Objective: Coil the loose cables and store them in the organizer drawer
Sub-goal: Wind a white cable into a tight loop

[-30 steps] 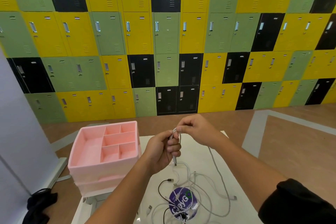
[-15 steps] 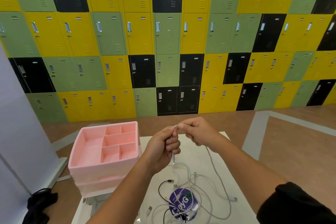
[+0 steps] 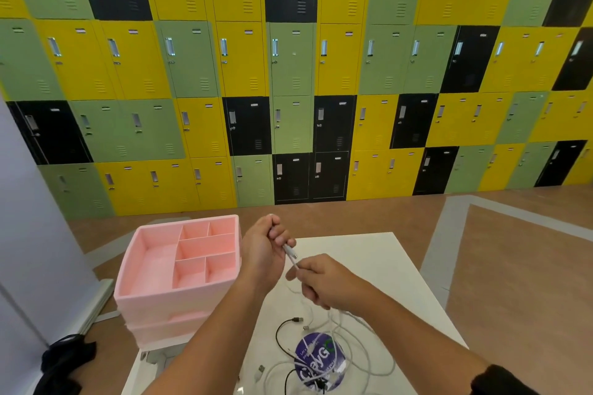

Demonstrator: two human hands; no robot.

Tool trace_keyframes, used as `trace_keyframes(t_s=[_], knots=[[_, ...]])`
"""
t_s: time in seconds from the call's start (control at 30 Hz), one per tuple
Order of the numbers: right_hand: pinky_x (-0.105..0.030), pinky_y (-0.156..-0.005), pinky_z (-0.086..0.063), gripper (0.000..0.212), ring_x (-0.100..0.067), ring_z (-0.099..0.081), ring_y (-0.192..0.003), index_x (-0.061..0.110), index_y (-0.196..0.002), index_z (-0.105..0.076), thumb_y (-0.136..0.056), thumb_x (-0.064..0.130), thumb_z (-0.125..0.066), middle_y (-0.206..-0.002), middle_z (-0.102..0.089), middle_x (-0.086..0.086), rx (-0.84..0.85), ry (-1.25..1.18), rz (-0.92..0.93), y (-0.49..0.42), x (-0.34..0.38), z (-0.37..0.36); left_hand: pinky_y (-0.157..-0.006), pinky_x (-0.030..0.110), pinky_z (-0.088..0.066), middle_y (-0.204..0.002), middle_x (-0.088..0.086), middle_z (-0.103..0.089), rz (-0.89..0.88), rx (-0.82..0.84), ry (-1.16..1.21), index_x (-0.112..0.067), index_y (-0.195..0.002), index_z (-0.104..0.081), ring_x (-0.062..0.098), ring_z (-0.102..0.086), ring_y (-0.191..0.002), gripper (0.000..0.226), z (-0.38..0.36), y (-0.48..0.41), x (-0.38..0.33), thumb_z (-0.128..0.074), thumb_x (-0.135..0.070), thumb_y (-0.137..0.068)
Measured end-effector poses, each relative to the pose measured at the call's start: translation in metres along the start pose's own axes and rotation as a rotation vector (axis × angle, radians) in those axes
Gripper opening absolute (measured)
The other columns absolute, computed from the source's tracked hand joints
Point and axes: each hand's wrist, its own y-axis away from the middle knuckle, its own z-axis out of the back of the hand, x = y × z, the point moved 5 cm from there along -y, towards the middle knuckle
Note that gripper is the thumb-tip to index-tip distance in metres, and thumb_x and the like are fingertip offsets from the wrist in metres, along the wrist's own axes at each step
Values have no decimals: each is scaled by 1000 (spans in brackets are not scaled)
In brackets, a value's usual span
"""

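A white cable [image 3: 290, 253] runs between my two hands above the white table [image 3: 378, 253]. My left hand [image 3: 264, 250] grips its plug end, held up beside the pink organizer. My right hand [image 3: 321, 280] pinches the same cable a little lower and to the right. The rest of that cable drops into a tangle of white cables [image 3: 353, 349] and a black cable [image 3: 282, 335] near the table's front. The pink organizer [image 3: 154, 292] stands at the table's left, its top tray divided into several compartments, all without contents.
A round purple sticker [image 3: 319, 359] lies under the cable tangle. A black bundle [image 3: 64, 359] sits on the floor at lower left. A grey panel [image 3: 35, 234] stands to the left. Coloured lockers [image 3: 295, 74] cover the far wall beyond a brown floor.
My right hand has slid down and to the right along the white cable, away from my left hand. My left hand rose slightly, still holding the plug end.
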Motion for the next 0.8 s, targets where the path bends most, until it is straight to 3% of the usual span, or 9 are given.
trace_keyframes(t_s=[0.17,0.3,0.4,0.53,0.67,0.8], knots=[[-32,-63,-41,28,-18,-52,-68,6,-98,-70,-99,30,-56,-76,-59,-5,60,412,74,0,30,6,-53,28,-34,-53,-4,-36,-124,-21,-487,-9,-80,-52,15,-32,-54,32,21,-6,6,-35,-11,-107],[-31,-59,-42,23,-20,-57,-67,15,-79,-68,-97,22,-55,-79,-67,-5,13,637,154,-2,59,21,-48,28,-36,-66,5,-51,-121,173,-788,-10,-82,-56,16,-46,-60,29,15,5,22,-42,-20,-106],[-33,-61,-50,16,-21,-65,-74,20,-79,-72,-92,23,-63,-79,-71,-2,-101,646,189,-2,69,41,-57,27,-38,-65,3,-50,5,260,-692,-9,-86,-57,14,-43,-59,29,3,15,24,-38,-16,-107],[-34,-69,-55,13,-12,-64,-80,23,-75,-71,-83,30,-79,-79,-69,8,-266,483,243,-2,72,68,-53,28,-34,-61,5,-42,147,343,-519,-6,-81,-55,16,-35,-54,34,-10,28,24,-32,-11,-105],[-39,-73,-56,6,-14,-65,-79,25,-82,-77,-86,29,-76,-79,-71,9,-261,342,261,-6,63,80,-50,26,-29,-61,1,-32,229,403,-393,-10,-81,-56,12,-26,-50,33,-15,29,21,-33,-17,-103],[-42,-88,-58,11,-13,-70,-90,24,-89,-80,-93,23,-70,-86,-75,8,-253,199,263,-10,51,81,-48,24,-31,-62,-2,-22,271,401,-215,-13,-79,-57,10,-22,-49,37,-15,26,23,-33,-24,-106]])
